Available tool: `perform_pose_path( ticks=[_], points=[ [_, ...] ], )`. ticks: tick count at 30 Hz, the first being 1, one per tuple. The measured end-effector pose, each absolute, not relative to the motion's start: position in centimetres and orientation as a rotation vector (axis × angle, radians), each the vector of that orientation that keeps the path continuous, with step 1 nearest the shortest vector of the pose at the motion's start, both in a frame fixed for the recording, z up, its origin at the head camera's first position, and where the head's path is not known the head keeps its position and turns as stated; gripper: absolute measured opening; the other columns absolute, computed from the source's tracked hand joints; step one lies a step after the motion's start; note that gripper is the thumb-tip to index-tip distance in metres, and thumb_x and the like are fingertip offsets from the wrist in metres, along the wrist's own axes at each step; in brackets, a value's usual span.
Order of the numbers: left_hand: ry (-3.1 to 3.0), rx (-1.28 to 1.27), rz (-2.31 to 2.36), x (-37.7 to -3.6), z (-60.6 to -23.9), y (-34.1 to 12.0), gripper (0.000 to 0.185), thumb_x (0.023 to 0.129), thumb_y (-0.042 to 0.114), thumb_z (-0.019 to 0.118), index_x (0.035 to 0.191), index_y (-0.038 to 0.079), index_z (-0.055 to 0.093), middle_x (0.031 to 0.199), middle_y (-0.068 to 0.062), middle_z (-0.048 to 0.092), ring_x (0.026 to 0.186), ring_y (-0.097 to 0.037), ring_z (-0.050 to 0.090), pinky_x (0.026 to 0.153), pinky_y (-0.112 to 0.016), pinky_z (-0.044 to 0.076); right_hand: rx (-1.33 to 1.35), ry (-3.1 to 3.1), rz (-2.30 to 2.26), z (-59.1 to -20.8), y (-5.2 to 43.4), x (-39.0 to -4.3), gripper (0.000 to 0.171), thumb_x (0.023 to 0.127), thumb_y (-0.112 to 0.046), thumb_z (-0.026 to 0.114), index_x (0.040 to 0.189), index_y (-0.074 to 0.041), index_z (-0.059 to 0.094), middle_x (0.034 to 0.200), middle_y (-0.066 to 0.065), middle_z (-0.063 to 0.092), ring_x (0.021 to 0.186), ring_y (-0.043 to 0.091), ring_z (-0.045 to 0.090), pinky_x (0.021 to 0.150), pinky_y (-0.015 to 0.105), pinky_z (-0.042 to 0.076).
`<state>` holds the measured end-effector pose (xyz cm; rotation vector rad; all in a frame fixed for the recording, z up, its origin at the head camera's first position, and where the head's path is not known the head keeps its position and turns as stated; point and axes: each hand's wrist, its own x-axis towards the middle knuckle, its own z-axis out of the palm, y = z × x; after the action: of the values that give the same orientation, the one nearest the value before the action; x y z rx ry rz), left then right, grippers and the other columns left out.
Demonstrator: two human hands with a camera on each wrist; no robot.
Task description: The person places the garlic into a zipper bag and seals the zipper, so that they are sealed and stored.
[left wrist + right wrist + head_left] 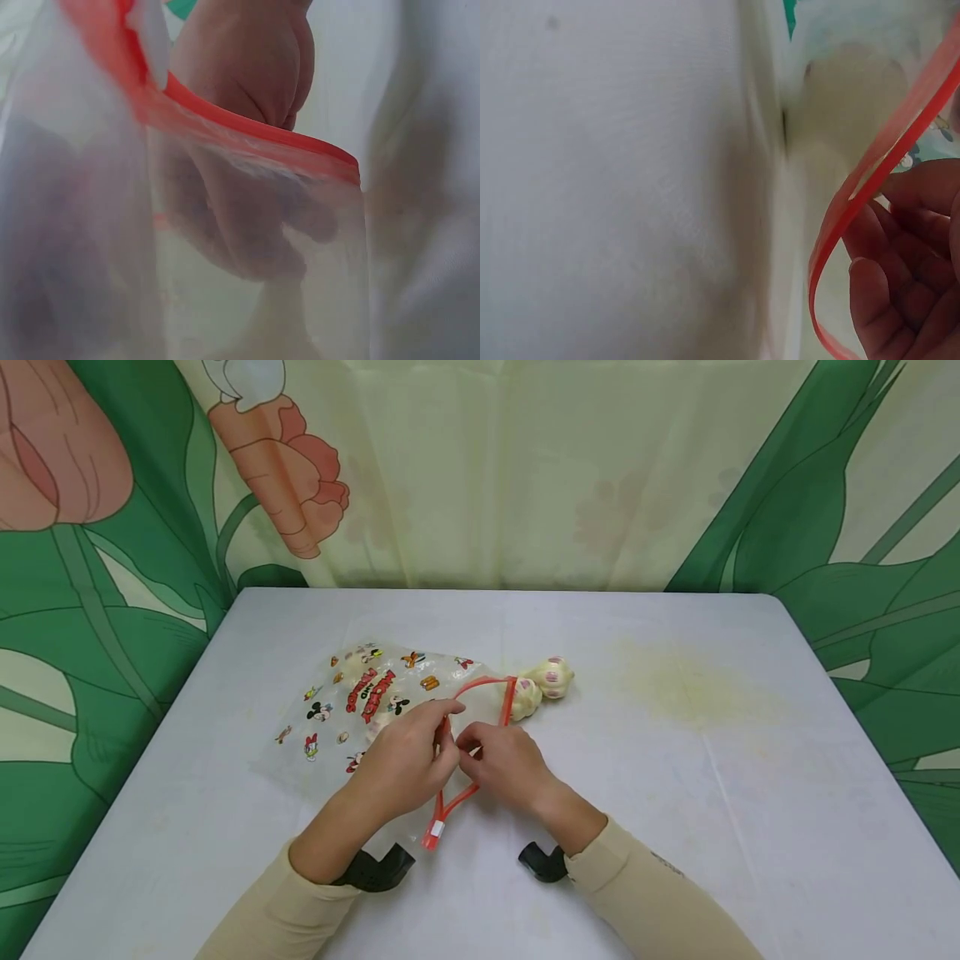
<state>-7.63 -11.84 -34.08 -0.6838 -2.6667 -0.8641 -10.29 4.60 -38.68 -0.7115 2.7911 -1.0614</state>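
A clear zip bag (360, 710) printed with cartoon figures lies on the white table (675, 793), its red zip strip (491, 687) standing open in a loop. A cream plush toy (546, 681) with pink paw pads lies at the bag's mouth, partly inside. My left hand (442, 731) and right hand (471, 753) meet at the near side of the strip, and each pinches it. In the left wrist view, fingers (247, 225) show through the plastic below the red strip (255, 127). The right wrist view has the strip (855, 202) running past my fingers (900, 285).
A curtain (480, 468) with green leaves and cartoon prints hangs behind the table and along both sides. A faint yellowish stain (690, 689) marks the tabletop to the right of the toy. The table's rounded far corners lie close to the curtain.
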Motion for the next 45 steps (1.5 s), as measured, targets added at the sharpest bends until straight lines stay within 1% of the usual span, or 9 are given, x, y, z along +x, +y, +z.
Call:
perform_pose_path(
  ticks=[5, 9, 14, 17, 19, 23, 27, 34, 45],
  points=[
    [-2.673, -0.682, -0.872, -7.6, -34.0, -11.9, 0.032, 0.086, 0.002, 0.06, 0.118, -0.001, 0.065, 0.099, -0.008, 0.066, 0.073, -0.013, 0.054, 0.062, -0.027, 0.05, -0.808, 2.721, -1.1, -38.9, 4.4, -10.4, 0.01, 0.093, -0.014, 0.065, 0.096, -0.009, 0.073, 0.082, -0.005, 0.071, 0.078, 0.013, 0.069, 0.07, 0.026, 0.052],
    [-2.652, -0.696, -0.876, -7.7, -33.9, -12.0, 0.033, 0.085, 0.001, 0.059, 0.117, -0.001, 0.065, 0.099, -0.007, 0.065, 0.072, -0.012, 0.053, 0.061, -0.026, 0.049, -0.971, 2.631, -1.088, -39.2, 4.6, -10.3, 0.01, 0.094, -0.01, 0.06, 0.094, -0.007, 0.07, 0.074, -0.003, 0.065, 0.072, 0.014, 0.061, 0.067, 0.028, 0.049],
    [-2.625, -0.716, -0.877, -7.8, -34.0, -12.1, 0.033, 0.084, 0.001, 0.059, 0.117, -0.002, 0.065, 0.096, -0.008, 0.065, 0.071, -0.012, 0.052, 0.06, -0.025, 0.048, -1.014, 2.547, -1.109, -39.3, 4.8, -10.3, 0.012, 0.096, -0.014, 0.06, 0.103, -0.007, 0.068, 0.087, -0.004, 0.068, 0.084, 0.014, 0.06, 0.08, 0.034, 0.05],
    [-2.625, -0.716, -0.876, -7.8, -34.0, -12.1, 0.033, 0.085, 0.001, 0.058, 0.117, -0.002, 0.065, 0.097, -0.009, 0.066, 0.071, -0.012, 0.053, 0.061, -0.026, 0.048, -0.99, 2.539, -1.143, -39.3, 5.0, -10.2, 0.011, 0.095, -0.018, 0.063, 0.102, -0.011, 0.069, 0.087, -0.008, 0.067, 0.087, 0.013, 0.061, 0.085, 0.036, 0.051],
    [-2.628, -0.711, -0.872, -7.8, -34.0, -12.0, 0.033, 0.085, 0.001, 0.058, 0.117, -0.002, 0.065, 0.098, -0.009, 0.066, 0.071, -0.012, 0.053, 0.061, -0.026, 0.049, -0.981, 2.533, -1.161, -39.3, 5.2, -10.2, 0.011, 0.095, -0.019, 0.065, 0.102, -0.012, 0.07, 0.08, -0.01, 0.064, 0.082, 0.012, 0.06, 0.082, 0.035, 0.051],
    [-2.637, -0.701, -0.866, -7.8, -34.0, -12.0, 0.033, 0.085, 0.001, 0.059, 0.117, -0.002, 0.065, 0.099, -0.009, 0.066, 0.07, -0.012, 0.053, 0.06, -0.026, 0.049, -0.955, 2.522, -1.201, -39.1, 5.9, -10.2, 0.016, 0.094, -0.018, 0.066, 0.109, -0.014, 0.072, 0.09, -0.01, 0.069, 0.081, 0.01, 0.061, 0.076, 0.03, 0.051],
    [-2.638, -0.698, -0.845, -7.8, -34.0, -11.9, 0.032, 0.085, 0.002, 0.06, 0.117, -0.002, 0.065, 0.099, -0.008, 0.066, 0.07, -0.012, 0.053, 0.06, -0.025, 0.05, -0.936, 2.543, -1.266, -38.7, 6.8, -10.5, 0.023, 0.094, -0.015, 0.066, 0.115, -0.01, 0.072, 0.109, -0.003, 0.072, 0.09, 0.012, 0.066, 0.076, 0.028, 0.052],
    [-2.624, -0.704, -0.839, -7.8, -34.1, -11.9, 0.032, 0.086, 0.001, 0.06, 0.117, -0.002, 0.066, 0.098, -0.009, 0.067, 0.068, -0.01, 0.052, 0.059, -0.023, 0.049, -0.942, 2.818, -1.297, -37.9, 9.2, -11.8, 0.022, 0.09, -0.009, 0.068, 0.111, -0.001, 0.072, 0.108, 0.009, 0.071, 0.1, 0.022, 0.065, 0.089, 0.04, 0.052],
    [-2.628, -0.695, -0.853, -7.8, -34.1, -11.8, 0.032, 0.086, 0.001, 0.059, 0.117, -0.001, 0.066, 0.101, -0.008, 0.067, 0.071, -0.011, 0.053, 0.061, -0.024, 0.05, -0.726, 3.056, -0.993, -37.7, 11.4, -13.8, 0.043, 0.09, -0.013, 0.068, 0.131, 0.0, 0.062, 0.129, 0.015, 0.064, 0.129, 0.036, 0.049, 0.107, 0.052, 0.039]
  ],
)
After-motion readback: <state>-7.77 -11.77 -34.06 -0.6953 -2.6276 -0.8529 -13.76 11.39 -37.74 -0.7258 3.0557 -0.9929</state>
